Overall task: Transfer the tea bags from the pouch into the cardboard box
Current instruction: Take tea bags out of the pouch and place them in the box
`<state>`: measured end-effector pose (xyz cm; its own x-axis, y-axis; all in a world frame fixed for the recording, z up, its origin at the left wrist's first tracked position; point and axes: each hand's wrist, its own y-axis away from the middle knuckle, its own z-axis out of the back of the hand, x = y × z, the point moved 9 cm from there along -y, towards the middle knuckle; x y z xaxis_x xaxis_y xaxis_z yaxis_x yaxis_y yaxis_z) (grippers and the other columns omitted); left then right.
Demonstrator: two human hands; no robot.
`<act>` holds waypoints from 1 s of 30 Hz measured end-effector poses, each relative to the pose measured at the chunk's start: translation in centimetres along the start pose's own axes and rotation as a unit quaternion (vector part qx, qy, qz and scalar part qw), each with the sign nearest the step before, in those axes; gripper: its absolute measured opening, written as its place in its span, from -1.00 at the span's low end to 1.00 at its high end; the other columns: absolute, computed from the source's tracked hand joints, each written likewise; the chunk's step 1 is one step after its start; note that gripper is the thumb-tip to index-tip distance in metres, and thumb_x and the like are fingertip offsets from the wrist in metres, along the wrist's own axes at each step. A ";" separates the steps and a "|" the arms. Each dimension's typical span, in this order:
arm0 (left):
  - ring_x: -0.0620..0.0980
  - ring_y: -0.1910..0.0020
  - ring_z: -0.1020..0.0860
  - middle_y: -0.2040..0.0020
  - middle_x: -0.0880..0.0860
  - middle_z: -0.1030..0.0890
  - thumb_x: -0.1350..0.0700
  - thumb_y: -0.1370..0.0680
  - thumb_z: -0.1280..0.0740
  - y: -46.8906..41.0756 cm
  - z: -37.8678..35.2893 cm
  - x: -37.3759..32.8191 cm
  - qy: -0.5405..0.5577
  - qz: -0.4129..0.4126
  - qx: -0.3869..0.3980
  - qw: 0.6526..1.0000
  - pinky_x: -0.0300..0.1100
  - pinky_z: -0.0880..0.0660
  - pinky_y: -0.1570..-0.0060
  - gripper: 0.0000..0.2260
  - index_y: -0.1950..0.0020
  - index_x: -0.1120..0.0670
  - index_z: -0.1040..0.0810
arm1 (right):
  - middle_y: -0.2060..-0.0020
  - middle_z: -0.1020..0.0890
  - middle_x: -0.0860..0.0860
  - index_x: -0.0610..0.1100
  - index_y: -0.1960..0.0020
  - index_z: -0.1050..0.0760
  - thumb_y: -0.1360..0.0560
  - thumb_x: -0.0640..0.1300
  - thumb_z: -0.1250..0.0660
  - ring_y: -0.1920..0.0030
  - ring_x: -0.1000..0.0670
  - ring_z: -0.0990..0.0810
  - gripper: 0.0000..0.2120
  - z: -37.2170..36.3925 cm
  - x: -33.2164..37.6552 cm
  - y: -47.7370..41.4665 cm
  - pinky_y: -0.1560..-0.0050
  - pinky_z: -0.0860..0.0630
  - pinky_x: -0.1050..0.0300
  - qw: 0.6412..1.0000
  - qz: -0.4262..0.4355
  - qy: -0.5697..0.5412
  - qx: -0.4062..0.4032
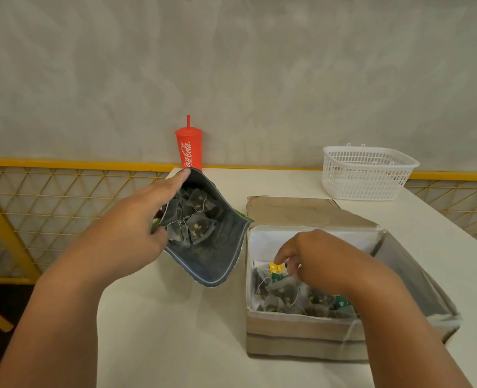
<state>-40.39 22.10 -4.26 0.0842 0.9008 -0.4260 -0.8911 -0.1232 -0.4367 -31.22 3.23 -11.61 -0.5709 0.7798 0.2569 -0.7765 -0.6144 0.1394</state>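
Note:
My left hand (136, 219) grips the left edge of an open foil pouch (214, 253), holding its mouth wide and tilted toward me. Several dark pyramid tea bags (194, 219) lie inside it. To the right stands an open cardboard box (301, 329) lined with white paper, with several tea bags (284, 296) piled on its floor. My right hand (312, 256) reaches down into the box, fingertips pinched at a yellow tea bag tag (276, 268). Whether the fingers still hold the tag is hard to tell.
A red Coca-Cola cup (189, 148) with a straw stands at the back against the wall. A white plastic basket (367, 172) sits at the back right. The white table (175, 345) ends at left beside a yellow mesh railing (35, 197).

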 end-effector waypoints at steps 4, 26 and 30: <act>-0.16 -0.31 -0.27 -0.27 -0.34 -0.18 0.34 -0.46 -0.26 0.0 -0.1 -0.1 -0.001 0.002 0.003 1.000 -0.31 -0.28 -0.01 -0.22 -0.27 -0.41 0.06 | -0.14 -0.55 0.05 0.09 -0.23 -0.49 -0.45 -0.37 -0.17 -0.11 0.02 -0.52 -0.51 0.0 -0.1 0.2 -0.11 -0.48 0.13 1.000 0.006 0.008 0.001; -0.45 -0.16 -0.22 -0.23 -0.46 -0.19 0.41 -0.43 -0.22 0.0 0.5 0.4 0.062 -0.004 -0.008 0.998 -0.41 -0.27 -0.13 -0.26 -0.27 -0.38 -0.10 | -0.30 -0.31 -0.08 -0.01 -0.40 -0.28 -0.53 -0.25 -0.16 -0.18 -0.16 -0.44 -0.54 -0.1 14.1 -3.5 -0.17 -0.46 -0.02 0.975 0.218 0.037 -0.028; -0.53 -0.14 -0.15 -0.19 -0.49 -0.17 0.41 -0.43 -0.20 0.1 0.5 0.5 0.055 -0.008 -0.012 0.998 -0.73 -0.12 -0.02 -0.26 -0.33 -0.34 -0.12 | -0.33 -0.27 -0.13 -0.06 -0.41 -0.26 -0.54 -0.22 -0.16 -0.20 -0.20 -0.43 -0.56 -0.9 14.8 -6.5 -0.20 -0.40 -0.04 0.980 0.176 0.094 -0.002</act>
<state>-40.63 22.77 -4.13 0.1472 0.8517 -0.5029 -0.8782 -0.1214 -0.4627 -34.90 18.86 -9.60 -0.8424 0.5282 0.1069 -0.5236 -0.8491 0.0693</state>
